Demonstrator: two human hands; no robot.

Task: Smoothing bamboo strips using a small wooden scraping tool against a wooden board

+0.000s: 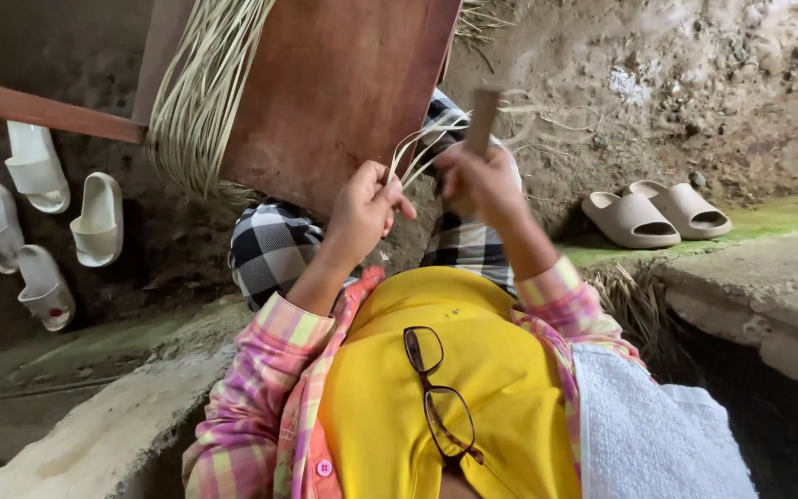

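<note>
My left hand (362, 208) pinches thin pale fibre strips (422, 148) that arc up between my two hands. My right hand (482, 185) is closed around a short brown wooden-handled tool (483, 118), held upright against those strips. Both hands are raised in front of a reddish-brown wooden board (334, 83) that leans over my checked-cloth lap (274, 245). A thick bundle of pale straw-like fibres (200, 92) hangs over the board's left edge. The tool's working end is hidden behind my right hand.
Several white sandals (43, 222) lie on the dirt at left. A beige pair of sandals (653, 214) sits at right by a concrete ledge (768, 286). Glasses (436, 393) hang on my yellow shirt. A white towel (648, 425) rests on my right shoulder.
</note>
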